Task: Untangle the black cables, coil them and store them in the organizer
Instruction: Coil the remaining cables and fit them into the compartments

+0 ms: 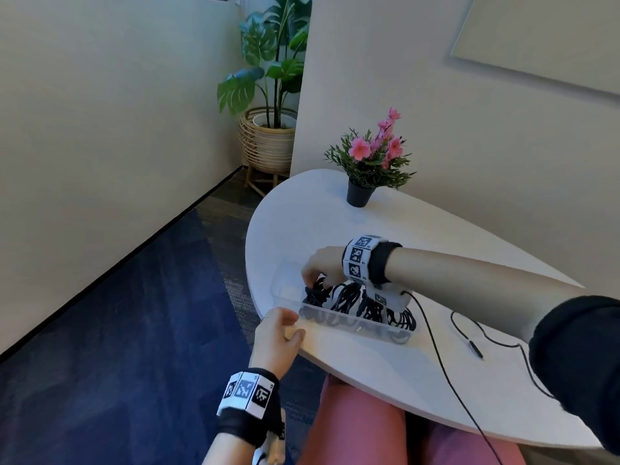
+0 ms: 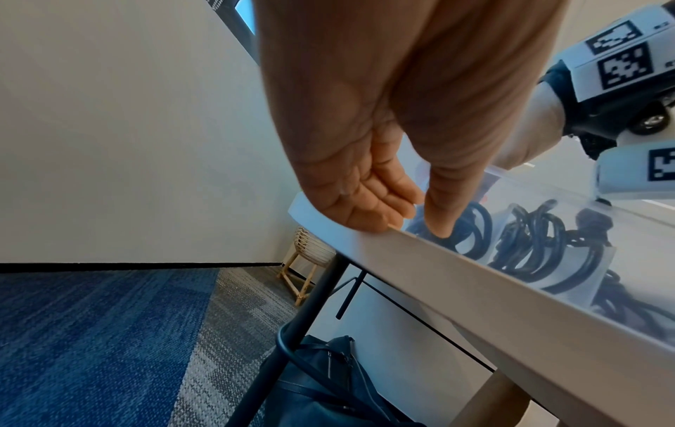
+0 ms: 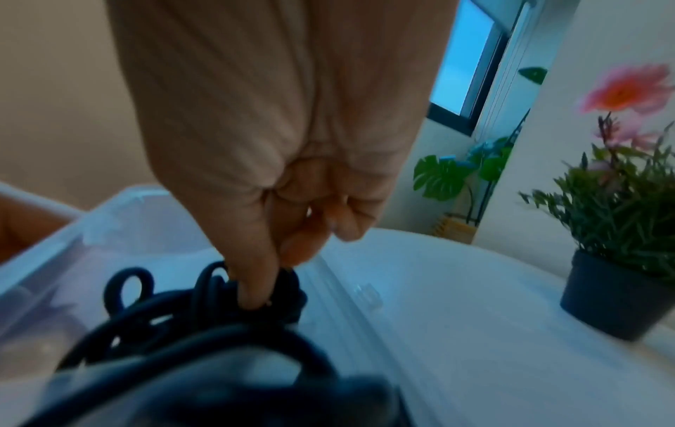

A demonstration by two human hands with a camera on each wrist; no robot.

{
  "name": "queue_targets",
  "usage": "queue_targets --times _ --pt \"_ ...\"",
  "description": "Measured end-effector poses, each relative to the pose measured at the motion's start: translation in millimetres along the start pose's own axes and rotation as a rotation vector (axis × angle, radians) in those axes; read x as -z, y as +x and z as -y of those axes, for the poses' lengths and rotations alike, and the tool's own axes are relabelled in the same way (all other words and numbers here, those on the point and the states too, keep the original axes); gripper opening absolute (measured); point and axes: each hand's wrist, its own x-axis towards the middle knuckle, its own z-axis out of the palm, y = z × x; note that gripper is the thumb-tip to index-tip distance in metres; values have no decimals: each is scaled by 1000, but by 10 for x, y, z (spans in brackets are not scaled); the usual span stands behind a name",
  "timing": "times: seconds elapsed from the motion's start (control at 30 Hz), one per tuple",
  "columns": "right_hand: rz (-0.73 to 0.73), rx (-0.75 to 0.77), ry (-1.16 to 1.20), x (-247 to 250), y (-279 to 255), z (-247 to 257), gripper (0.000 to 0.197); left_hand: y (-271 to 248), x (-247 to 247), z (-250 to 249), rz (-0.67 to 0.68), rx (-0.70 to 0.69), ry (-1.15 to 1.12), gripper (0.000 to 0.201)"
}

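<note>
While the left hand (image 1: 280,333) rests with loosely curled fingers at the table (image 1: 385,374) edge, touching the organizer (image 1: 288,286), the right hand (image 1: 320,265) pinches a coiled cable (image 3: 204,300) inside it, near the table's left edge. Storing seems underway; next, let go and fetch the loose cable (image 1: 469,333) toward the right edge.
</note>
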Motion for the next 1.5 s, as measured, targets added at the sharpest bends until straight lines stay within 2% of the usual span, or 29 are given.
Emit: queue_targets --times 0.13,0.2,0.27,0.43,0.47,0.6,0.7,0.8,0.93,1.2,1.3,1.4,1.5 --pt "-189 -37 194 67 -206 -36 22 -11 78 -84 27 13 16 19" --pt "-319 -67 270 88 -375 -139 20 -6 116 -169 -3 -16 43 16" --pt "-381 -94 287 65 -586 -221 19 5 140 -267 -35 -61 98 13" --pt "-183 -219 296 -344 -932 -322 39 4 157 -333 -49 6 114 9" --pt "-207 -198 297 -446 -914 -336 38 -10 148 -321 -50 12 106 9" --pt "-453 -69 435 -649 -789 -394 25 -80 111 -280 -45 25 76 11" --pt "-534 -40 409 -665 -688 -424 39 -117 102 -257 -56 41 59 12" --pt "-508 -34 308 -638 -563 -477 33 -130 116 -261 -90 52 74 13" --pt "-425 -52 331 -589 -483 -537 16 -82 188 -340 -189 10 138 14" --pt "-218 -38 101 -413 -346 -437 21 33 177 -444 -217 -31 133 13" --pt "-250 -86 104 -420 -331 -427 17 -21 152 -443 -237 -10 83 13" --pt "-322 -123 214 -432 -390 -413 16 -56 129 -486 -210 -8 95 12" --pt "-379 -151 324 -451 -443 -383 17 40 80 -567 -145 -125 250 14"
